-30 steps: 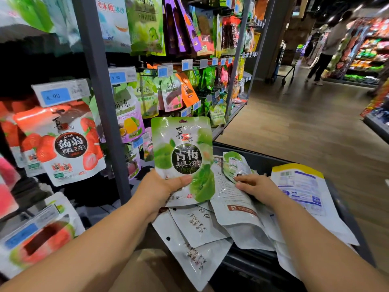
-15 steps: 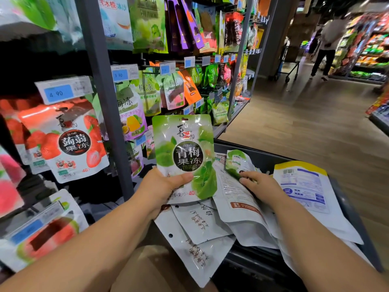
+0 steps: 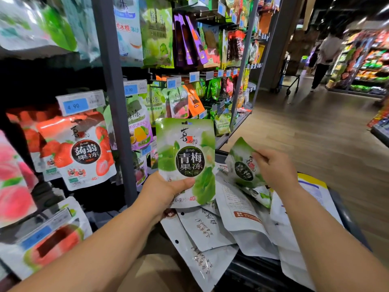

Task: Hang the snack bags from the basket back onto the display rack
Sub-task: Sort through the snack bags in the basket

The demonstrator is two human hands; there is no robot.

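Observation:
My left hand (image 3: 166, 191) grips a green plum-jelly bag (image 3: 187, 157) by its lower edge and holds it upright in front of the display rack (image 3: 113, 102). To its right, my right hand (image 3: 273, 168) pinches a second green bag (image 3: 242, 165) by its top and holds it tilted above the basket (image 3: 347, 218). Several white and grey snack bags (image 3: 210, 234) lie face down in the basket under both hands.
Strawberry jelly bags (image 3: 80, 150) hang on the rack at the left under a 4.90 price tag (image 3: 75, 105). More hanging bags fill the pegs behind. A wooden-floor aisle (image 3: 305, 133) runs to the right, where a person (image 3: 324, 57) stands beside a cart far off.
My right hand has lifted a second green bag out of the basket pile and turned its front toward me. The left hand keeps its bag in place.

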